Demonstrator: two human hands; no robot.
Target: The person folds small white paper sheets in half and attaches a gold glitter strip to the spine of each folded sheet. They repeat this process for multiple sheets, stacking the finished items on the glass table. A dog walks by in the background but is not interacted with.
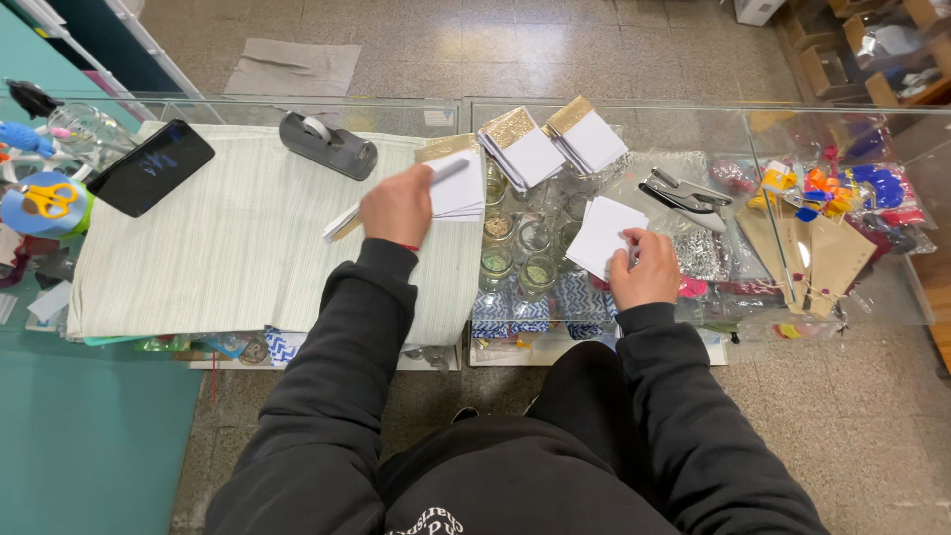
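Note:
My left hand (398, 205) is closed on a white card (342, 222) that sticks out to the left, over the pale cloth (228, 248). Beside that hand lies a pile of white cards with gold edges (458, 178), a grey pen (448, 170) resting on it. My right hand (646, 269) grips a small stack of white square cards (602, 234) on the glass counter top. Two more fanned stacks of gold-edged white cards (523, 149) (589, 137) lie further back on the glass.
A grey tape dispenser (329, 145) and a black phone (151, 166) sit on the cloth's far side. A metal hole punch (684, 196) lies right of the cards. Glass jars (515, 253) show under the glass. Yellow scissors (47, 198) sit at the left. Tan paper cones (807, 253) lie at the right.

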